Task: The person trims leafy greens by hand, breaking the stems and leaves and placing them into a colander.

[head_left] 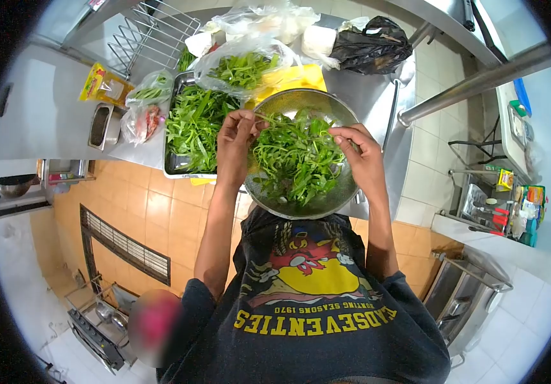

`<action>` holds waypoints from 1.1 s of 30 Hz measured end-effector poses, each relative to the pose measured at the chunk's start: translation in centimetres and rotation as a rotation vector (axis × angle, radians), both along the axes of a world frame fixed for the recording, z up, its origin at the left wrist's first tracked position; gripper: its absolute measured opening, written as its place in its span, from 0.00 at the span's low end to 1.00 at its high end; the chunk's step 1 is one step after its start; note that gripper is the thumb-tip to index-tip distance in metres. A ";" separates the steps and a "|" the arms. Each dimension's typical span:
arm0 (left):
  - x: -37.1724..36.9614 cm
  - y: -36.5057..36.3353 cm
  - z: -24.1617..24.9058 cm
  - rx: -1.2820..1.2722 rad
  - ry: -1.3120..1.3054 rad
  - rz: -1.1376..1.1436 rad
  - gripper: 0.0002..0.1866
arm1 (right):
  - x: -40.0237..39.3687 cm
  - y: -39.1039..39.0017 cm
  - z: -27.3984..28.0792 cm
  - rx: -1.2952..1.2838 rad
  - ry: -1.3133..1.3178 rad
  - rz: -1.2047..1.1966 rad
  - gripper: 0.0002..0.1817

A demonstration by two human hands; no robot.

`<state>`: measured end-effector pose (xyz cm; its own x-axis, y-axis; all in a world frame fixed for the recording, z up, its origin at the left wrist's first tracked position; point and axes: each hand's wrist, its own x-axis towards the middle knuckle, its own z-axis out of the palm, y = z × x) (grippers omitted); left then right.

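A round metal colander (269,200) sits in front of my body at the counter's edge, holding a heap of leafy greens (298,157) that look like water spinach. My left hand (236,137) is over its left rim, thumb and fingertips pinched on a green stem. At the right side of the heap, my right hand (360,146) also pinches a stem between thumb and forefinger. Left of the colander, a rectangular metal tray (189,175) is full of more cut greens (198,125). Beyond it lies an open plastic bag (208,72) with green leaves inside.
A yellow cutting board (310,78) lies partly under the colander. A black plastic bag (377,48) and a white block (319,42) are at the counter's far side. On the left stand a small metal container (102,125) and a yellow packet (104,84). A wire rack (154,35) stands behind.
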<state>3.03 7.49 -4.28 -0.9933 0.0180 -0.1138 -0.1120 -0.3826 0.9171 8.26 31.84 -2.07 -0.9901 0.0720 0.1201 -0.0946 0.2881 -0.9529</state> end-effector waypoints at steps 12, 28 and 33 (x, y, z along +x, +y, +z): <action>-0.3 0.2 0.6 0.131 -0.085 0.057 0.09 | -0.1 0.1 -1.0 -0.222 -0.081 -0.064 0.11; -0.6 -0.9 1.5 0.195 -0.107 0.050 0.12 | -0.2 0.2 -0.8 -0.200 -0.148 -0.085 0.10; -0.3 -0.5 1.0 0.128 -0.054 0.044 0.12 | -0.1 0.4 -1.5 -0.002 -0.111 0.057 0.10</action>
